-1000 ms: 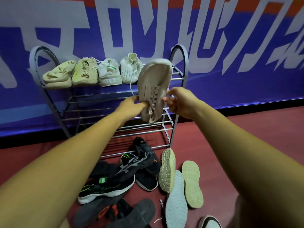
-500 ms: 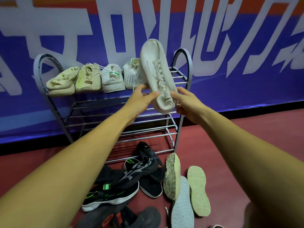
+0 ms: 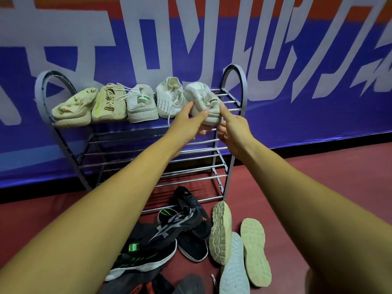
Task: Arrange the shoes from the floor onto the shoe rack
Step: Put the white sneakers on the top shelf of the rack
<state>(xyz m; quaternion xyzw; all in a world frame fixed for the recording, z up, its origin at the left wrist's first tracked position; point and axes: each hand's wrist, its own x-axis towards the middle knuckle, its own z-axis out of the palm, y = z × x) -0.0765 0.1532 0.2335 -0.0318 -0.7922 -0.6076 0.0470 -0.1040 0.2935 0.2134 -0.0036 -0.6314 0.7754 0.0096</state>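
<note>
Left grip (image 3: 188, 122) and right grip (image 3: 233, 128) both clasp the heel of the white shoe (image 3: 203, 98), which sits at the right end of the shoe rack's (image 3: 235, 81) top shelf, heel at the front edge. Four pale shoes (image 3: 140, 102) line the shelf to its left. Dark trainers (image 3: 169, 230) and pale sole-up shoes (image 3: 220, 232) lie on the floor (image 3: 318, 177). More than half the task appears left.

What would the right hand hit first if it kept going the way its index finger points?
The white shoe: the right hand touches its heel with the index finger. Beyond that, probably the top rails of the rack; depth is unclear.
</note>
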